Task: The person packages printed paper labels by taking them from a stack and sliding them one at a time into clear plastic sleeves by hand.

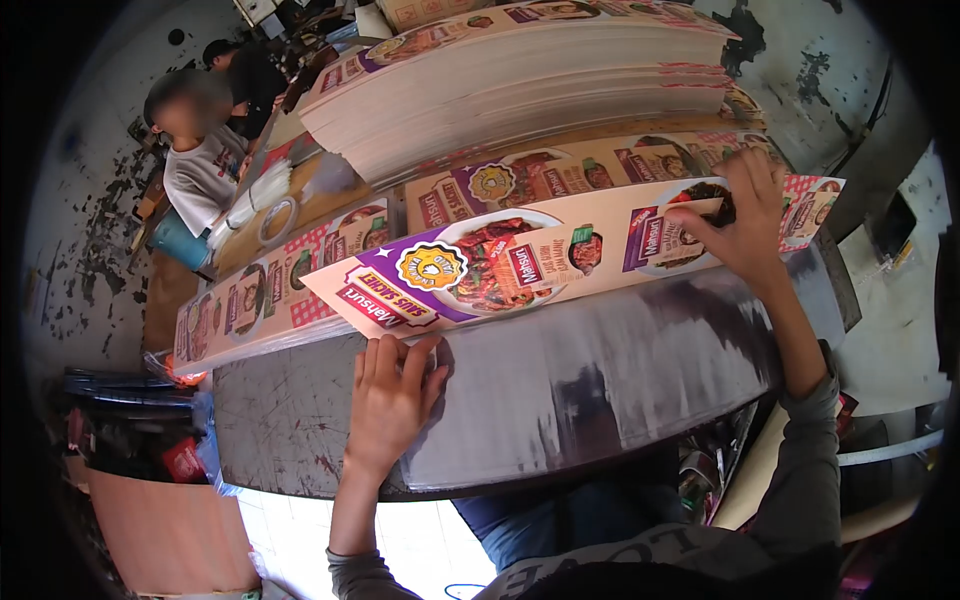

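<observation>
A long printed sheet (590,255) with food pictures and "Mahsuri" lettering is tilted up above a dark grey worktop (300,420). My right hand (745,215) grips its upper edge toward the right end, thumb on the printed face and fingers over the top. At the sheet's lower left corner is my left hand (393,395), its fingers bent at the bottom edge and its thumb apart; whether it pinches the sheet is hard to tell. Behind the raised sheet lies another printed stack (440,200), and a further stack (280,275) is at the left.
A tall stack of printed sheets (530,100) stands at the back. Left of it are a tape roll (277,221), clear plastic strips (255,200) and a blue container (180,240). A person in a light shirt (200,180) is at the upper left, with another person (255,85) behind.
</observation>
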